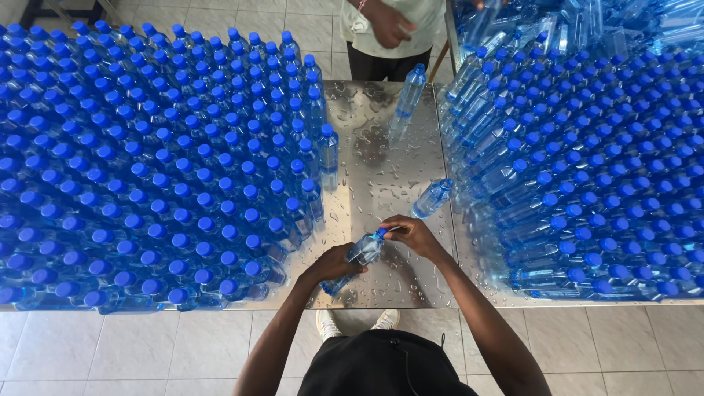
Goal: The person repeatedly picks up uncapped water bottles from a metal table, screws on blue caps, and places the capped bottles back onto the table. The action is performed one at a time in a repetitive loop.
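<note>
Head view, held bottle: we are seeing a clear plastic water bottle with a blue cap tilted over the wet steel worktop, cap end pointing up and right, so the neck is facing the working fingers.
Left hand: its grip is closing around the bottle's body, steadying it.
Right hand: its fingers are pinching at the cap end; what they are pressing there is too small to tell.
Lying bottle: resting on its side just beyond the hands.
Upright bottle: standing alone near a co-worker's hand.
Left block of blue-capped bottles: packed upright in rows.
Right stack of bottles: lying piled, caps facing us.
</note>
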